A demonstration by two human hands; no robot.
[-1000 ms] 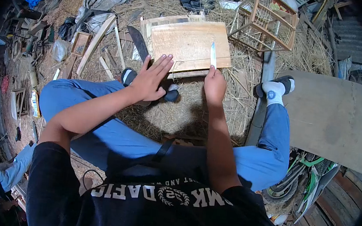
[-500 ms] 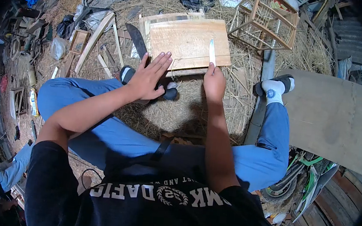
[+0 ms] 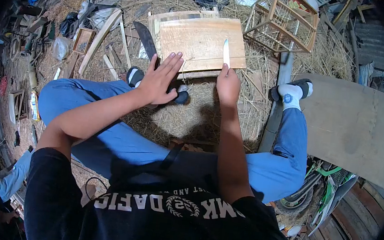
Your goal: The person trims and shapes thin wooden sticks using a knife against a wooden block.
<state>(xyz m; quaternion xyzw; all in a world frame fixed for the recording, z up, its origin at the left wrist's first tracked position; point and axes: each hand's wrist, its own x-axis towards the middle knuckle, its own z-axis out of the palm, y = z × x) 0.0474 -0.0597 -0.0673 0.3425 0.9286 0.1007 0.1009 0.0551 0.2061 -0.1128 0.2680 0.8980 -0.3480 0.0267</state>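
A pale wooden board (image 3: pixel 200 35) lies ahead of me, raised a little off the straw-covered ground. My left hand (image 3: pixel 160 77) is open, palm down, its fingertips at the board's near left corner. In my right hand (image 3: pixel 228 85) is a knife (image 3: pixel 226 54), gripped by its handle with the light blade pointing away over the board's right part. A thin line crosses the board near its front edge; whether it is a strip or a seam I cannot tell. Left of the board rests a dark, wide-bladed machete (image 3: pixel 144 39), its lower end behind my left fingers.
A slatted wooden frame (image 3: pixel 282 24) stands at the back right. Wood offcuts (image 3: pixel 101 42) and a small wooden tray (image 3: pixel 83 41) lie to the left. A flat brown sheet (image 3: pixel 348 126) and a green motorbike (image 3: pixel 319 188) are on the right. Another person's leg (image 3: pixel 15 177) shows at lower left.
The view has shifted very slightly. Both hands keep nearly the same place and hold, with the knife still over the board.
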